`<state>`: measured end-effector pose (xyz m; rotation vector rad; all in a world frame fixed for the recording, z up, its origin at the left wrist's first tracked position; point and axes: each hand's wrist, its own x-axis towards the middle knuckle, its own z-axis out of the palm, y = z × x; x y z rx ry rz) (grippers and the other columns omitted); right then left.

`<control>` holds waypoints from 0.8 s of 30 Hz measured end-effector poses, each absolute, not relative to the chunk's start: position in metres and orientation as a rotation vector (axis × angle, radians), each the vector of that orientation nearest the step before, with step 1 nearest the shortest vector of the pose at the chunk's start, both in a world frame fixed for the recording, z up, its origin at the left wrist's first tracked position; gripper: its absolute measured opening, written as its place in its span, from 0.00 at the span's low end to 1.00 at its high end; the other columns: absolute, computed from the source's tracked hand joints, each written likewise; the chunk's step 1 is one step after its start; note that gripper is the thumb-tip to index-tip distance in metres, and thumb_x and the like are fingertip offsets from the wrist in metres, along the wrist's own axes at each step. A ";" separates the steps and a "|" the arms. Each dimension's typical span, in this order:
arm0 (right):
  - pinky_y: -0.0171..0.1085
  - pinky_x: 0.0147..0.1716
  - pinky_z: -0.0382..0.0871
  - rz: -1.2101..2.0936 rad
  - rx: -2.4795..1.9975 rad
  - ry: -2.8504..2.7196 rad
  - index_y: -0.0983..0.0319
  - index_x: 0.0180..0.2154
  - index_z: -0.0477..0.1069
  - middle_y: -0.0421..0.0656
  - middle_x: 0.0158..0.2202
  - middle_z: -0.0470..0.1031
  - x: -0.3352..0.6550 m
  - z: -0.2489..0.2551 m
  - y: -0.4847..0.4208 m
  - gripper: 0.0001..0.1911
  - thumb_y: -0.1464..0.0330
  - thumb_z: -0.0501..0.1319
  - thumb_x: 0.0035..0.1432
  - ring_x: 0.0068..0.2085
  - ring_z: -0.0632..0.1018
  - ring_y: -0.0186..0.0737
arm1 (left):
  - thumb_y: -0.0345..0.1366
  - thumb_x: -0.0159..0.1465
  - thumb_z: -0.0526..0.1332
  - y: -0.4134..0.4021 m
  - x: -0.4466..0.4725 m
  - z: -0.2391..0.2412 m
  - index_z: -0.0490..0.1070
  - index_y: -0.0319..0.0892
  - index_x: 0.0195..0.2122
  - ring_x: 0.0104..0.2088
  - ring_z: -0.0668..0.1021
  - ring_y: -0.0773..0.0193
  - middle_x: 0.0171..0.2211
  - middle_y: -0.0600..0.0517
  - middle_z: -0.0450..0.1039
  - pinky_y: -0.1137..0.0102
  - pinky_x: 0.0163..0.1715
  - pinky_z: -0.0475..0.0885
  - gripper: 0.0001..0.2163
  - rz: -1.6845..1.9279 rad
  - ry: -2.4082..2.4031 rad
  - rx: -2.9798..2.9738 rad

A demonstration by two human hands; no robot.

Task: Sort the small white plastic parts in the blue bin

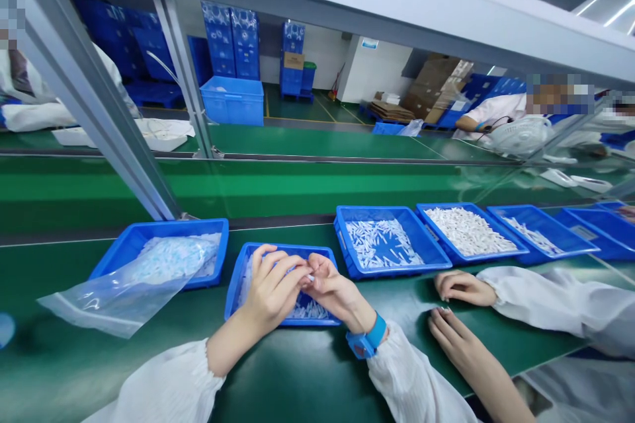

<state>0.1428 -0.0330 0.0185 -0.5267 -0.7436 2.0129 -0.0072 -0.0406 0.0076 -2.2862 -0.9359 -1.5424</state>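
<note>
Left hand (272, 289), right hand (333, 291) fingers curled, pinching small white part (310, 277) together over blue tray (235, 289)

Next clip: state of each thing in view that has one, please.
left hand, fingers curled, pinching a small white part
right hand, pinching the same part
blue tray beneath them, partly filled with white pieces
plastic bag, lying half out of the left tray
co-worker's hands, resting on the table

a green bench (297, 370) bears a row of blue trays (173, 225) and a clear plastic bag (114, 291).
</note>
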 end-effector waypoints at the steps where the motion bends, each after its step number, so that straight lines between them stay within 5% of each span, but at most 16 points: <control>1: 0.31 0.32 0.63 2.006 -0.535 -0.746 0.61 0.26 0.65 0.34 0.25 0.66 0.143 0.018 -0.033 0.21 0.72 0.75 0.31 0.27 0.69 0.29 | 0.27 0.61 0.60 -0.040 -0.007 0.007 0.71 0.43 0.39 0.37 0.72 0.60 0.37 0.50 0.77 0.55 0.47 0.64 0.07 -1.533 -0.934 -2.286; 24: 0.42 0.28 0.63 1.496 -0.834 -1.175 0.56 0.22 0.74 0.43 0.23 0.73 0.157 -0.014 -0.028 0.07 0.68 0.71 0.42 0.29 0.74 0.41 | 0.22 0.61 0.58 -0.037 -0.005 0.005 0.69 0.41 0.33 0.36 0.71 0.62 0.35 0.52 0.77 0.55 0.47 0.63 0.07 -1.619 -0.942 -2.352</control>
